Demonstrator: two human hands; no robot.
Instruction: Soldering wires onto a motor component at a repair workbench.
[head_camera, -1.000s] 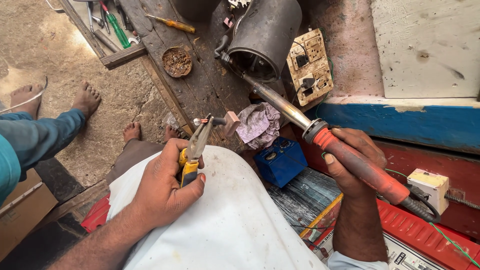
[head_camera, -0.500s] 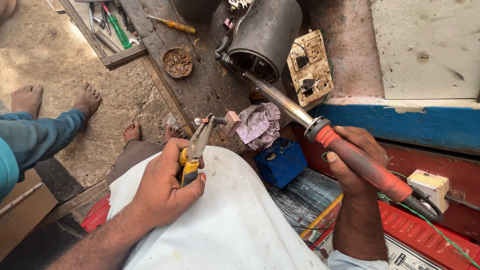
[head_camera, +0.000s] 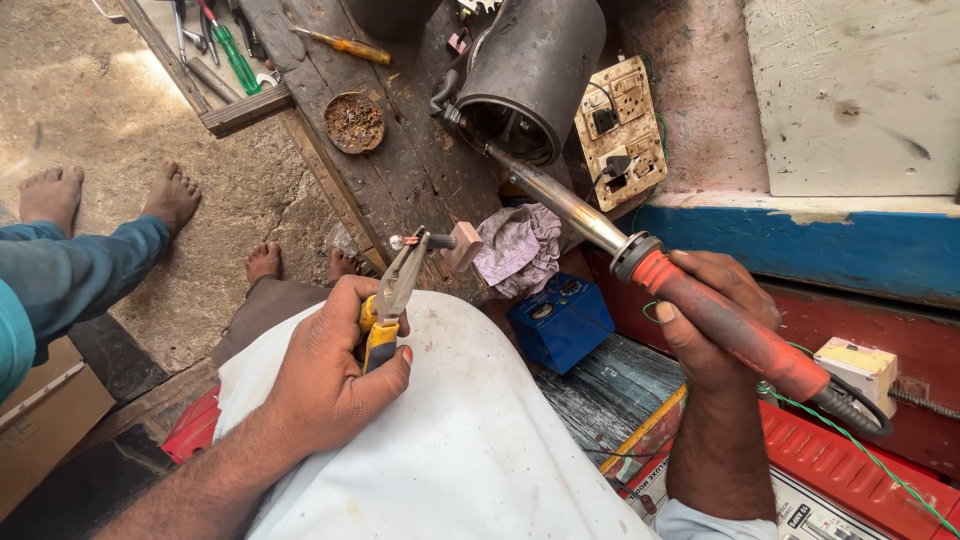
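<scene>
Down over the white cloth (head_camera: 470, 450) on the person's lap, the left hand (head_camera: 330, 375) is curled tight around the yellow handles of a pair of pliers (head_camera: 392, 300), squeezing them so the tips pinch a short metal lead with a small pinkish block (head_camera: 462, 246) hanging off its far end; holding it this way likely keeps fingers clear of heat. Further out, the right hand (head_camera: 712, 325) wraps fully around the orange grip of a soldering iron (head_camera: 640, 255), thumb along its near side, with the long metal shaft slanting away up toward the dark round motor housing (head_camera: 530, 75) beyond both hands. Between the two hands sit a crumpled rag (head_camera: 520, 245) and a blue box (head_camera: 560, 320). Off past the left hand, another person's bare feet (head_camera: 110, 195) rest on the ground, apart from the work
</scene>
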